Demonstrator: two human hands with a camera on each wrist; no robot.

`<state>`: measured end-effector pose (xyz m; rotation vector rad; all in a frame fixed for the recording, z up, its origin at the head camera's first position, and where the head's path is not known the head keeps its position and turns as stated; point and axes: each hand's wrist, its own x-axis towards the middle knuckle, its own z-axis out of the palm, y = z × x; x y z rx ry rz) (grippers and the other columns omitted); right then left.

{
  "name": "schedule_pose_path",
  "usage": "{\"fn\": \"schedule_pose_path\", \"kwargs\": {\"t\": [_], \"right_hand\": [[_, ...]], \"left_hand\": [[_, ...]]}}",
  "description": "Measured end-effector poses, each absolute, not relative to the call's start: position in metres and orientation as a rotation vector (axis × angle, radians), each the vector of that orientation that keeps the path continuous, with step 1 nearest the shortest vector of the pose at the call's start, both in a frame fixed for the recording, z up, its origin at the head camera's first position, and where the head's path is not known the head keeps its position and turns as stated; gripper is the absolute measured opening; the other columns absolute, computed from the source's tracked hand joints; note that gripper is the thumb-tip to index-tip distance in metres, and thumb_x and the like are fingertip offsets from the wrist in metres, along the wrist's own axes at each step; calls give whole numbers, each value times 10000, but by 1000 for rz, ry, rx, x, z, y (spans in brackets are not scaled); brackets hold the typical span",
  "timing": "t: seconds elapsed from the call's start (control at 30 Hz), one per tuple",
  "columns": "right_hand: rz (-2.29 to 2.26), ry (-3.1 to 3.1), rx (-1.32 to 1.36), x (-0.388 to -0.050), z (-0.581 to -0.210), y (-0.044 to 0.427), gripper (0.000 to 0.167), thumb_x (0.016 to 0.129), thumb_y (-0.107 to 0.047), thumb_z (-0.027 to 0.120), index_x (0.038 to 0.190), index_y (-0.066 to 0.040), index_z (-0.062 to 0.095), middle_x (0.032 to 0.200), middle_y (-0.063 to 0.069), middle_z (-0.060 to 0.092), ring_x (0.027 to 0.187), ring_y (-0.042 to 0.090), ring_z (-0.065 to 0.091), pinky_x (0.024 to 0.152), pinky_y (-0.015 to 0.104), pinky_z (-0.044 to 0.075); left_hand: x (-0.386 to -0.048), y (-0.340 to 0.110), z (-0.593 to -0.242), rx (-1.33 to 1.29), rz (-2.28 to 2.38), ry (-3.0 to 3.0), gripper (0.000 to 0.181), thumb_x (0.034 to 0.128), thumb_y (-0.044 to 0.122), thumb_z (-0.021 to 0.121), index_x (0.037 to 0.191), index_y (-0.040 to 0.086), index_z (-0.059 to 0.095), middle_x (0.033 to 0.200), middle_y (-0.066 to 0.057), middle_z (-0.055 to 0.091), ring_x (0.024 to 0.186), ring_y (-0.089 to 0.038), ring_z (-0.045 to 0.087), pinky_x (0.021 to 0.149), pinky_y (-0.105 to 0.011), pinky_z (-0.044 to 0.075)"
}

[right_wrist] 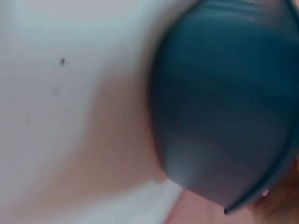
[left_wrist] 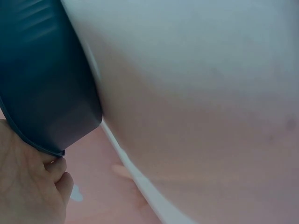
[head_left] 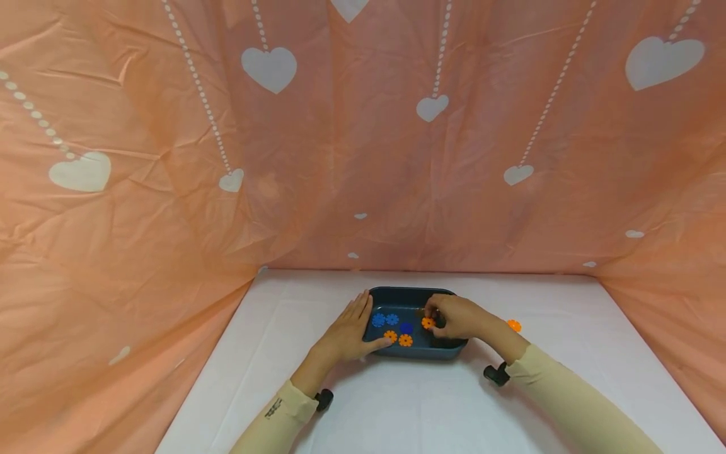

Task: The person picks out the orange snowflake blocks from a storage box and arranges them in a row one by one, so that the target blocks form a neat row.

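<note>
A dark blue rectangular tray [head_left: 416, 353] holds several flower-shaped plastic discs. My left hand [head_left: 345, 334] rests along the tray's left rim with its fingers straight. Its thumb reaches over the near rim beside an orange disc [head_left: 390, 336]. Over the right side of the tray, my right hand [head_left: 462, 317] pinches another orange flower-shaped disc [head_left: 428, 323] between thumb and fingers. Light blue discs [head_left: 392, 320] lie at the left inside, with a dark blue disc [head_left: 406, 328] nearer the middle. The wrist views show mainly the tray's outer wall [left_wrist: 51, 93], the discs being hidden there.
One orange disc [head_left: 513, 325] lies outside the tray, beyond my right forearm. The tray stands on a white-covered table [head_left: 408, 403]. Behind it hangs a peach curtain [head_left: 386, 157] printed with white hearts. A small black device [head_left: 496, 374] sits at my right wrist.
</note>
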<state>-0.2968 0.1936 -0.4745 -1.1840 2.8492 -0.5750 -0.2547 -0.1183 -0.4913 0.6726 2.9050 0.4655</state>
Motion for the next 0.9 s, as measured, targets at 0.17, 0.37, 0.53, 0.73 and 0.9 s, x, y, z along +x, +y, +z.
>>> {"fn": "schedule_pose_path", "kwargs": {"t": [0.17,0.37,0.53,0.73,0.9], "right_hand": [[-640,2889,-1156,-296,-467,208,241,876,-187,857,1044,-131,694,950,-16,680,816,165,639,730,309,559],[-704,2935,-1142,-293,-458,226,261,835,-148,872,1033,-122,704,939,-27,679,835,213,645,748,318,560],[-739,2976,-1088,-288,-451,240,281,819,-120,873,1041,-132,700,952,-63,671,853,220,625,743,317,541],[-798,3005,-1099,-281,-449,262,295,794,-72,855,1037,-126,697,966,-68,672,854,229,612,742,313,529],[-831,3029,-1041,-279,-448,278,307,782,-68,878,1016,-126,687,949,-60,663,860,232,610,742,300,522]], "left_hand": [[-254,-118,-491,661,479,2905,1174,963,796,561,1722,36,86,1812,-103,-1,1674,-282,40,1351,-455,122],[-254,-118,-491,663,476,2900,1168,965,797,555,1724,46,80,1813,-95,-9,1675,-280,30,1352,-456,113],[-254,-119,-490,663,499,2892,1152,975,773,568,1726,53,73,1813,-89,-16,1675,-281,25,1352,-467,103],[-254,-119,-492,673,498,2897,1165,967,795,552,1725,49,77,1813,-95,-7,1674,-283,35,1351,-466,114],[-254,-120,-492,679,499,2897,1154,977,778,557,1724,47,69,1812,-97,-12,1675,-283,26,1352,-463,104]]}}
